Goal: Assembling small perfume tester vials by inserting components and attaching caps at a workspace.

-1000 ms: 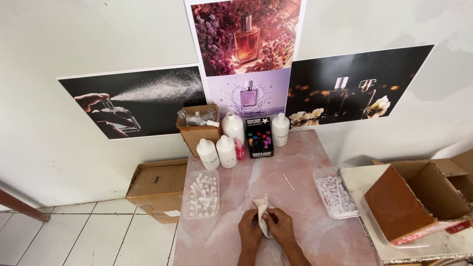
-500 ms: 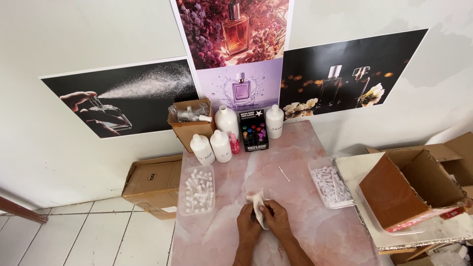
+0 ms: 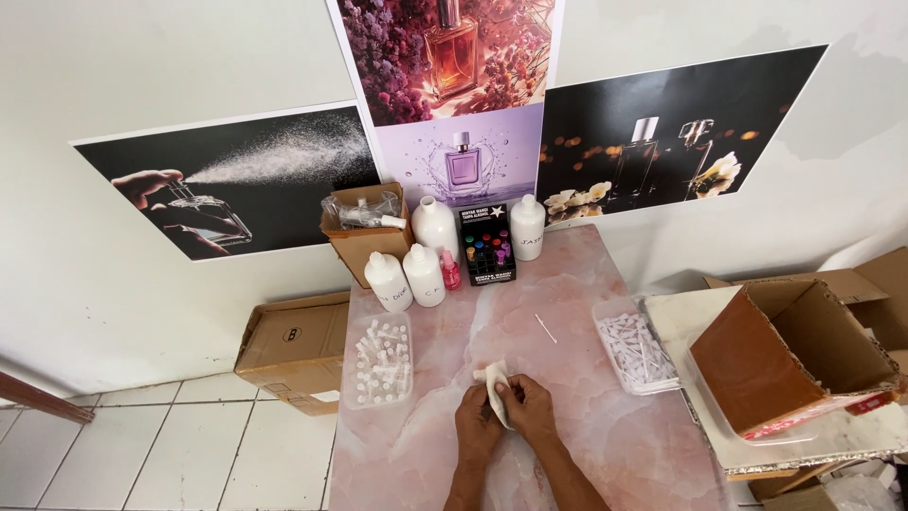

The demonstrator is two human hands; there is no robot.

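Note:
My left hand point(image 3: 476, 423) and my right hand point(image 3: 527, 410) are pressed together at the near middle of the pink marble table point(image 3: 567, 293). Both hold a crumpled white cloth or tissue point(image 3: 495, 381) between them; its upper end sticks out above the fingers. Whether something smaller sits inside the cloth is hidden. A thin white stick point(image 3: 545, 327) lies on the table a little beyond my right hand.
A clear tray of small vials point(image 3: 379, 361) lies left, a clear tray of white sticks point(image 3: 636, 344) right. White bottles point(image 3: 435, 227), a black box point(image 3: 488, 245) and a small carton point(image 3: 359, 232) stand at the wall. An open cardboard box point(image 3: 793, 355) sits far right, another point(image 3: 295, 348) on the floor.
The view has shifted slightly, so the table and posters sit higher in frame. My hands stay together on the white cloth in the same spot.

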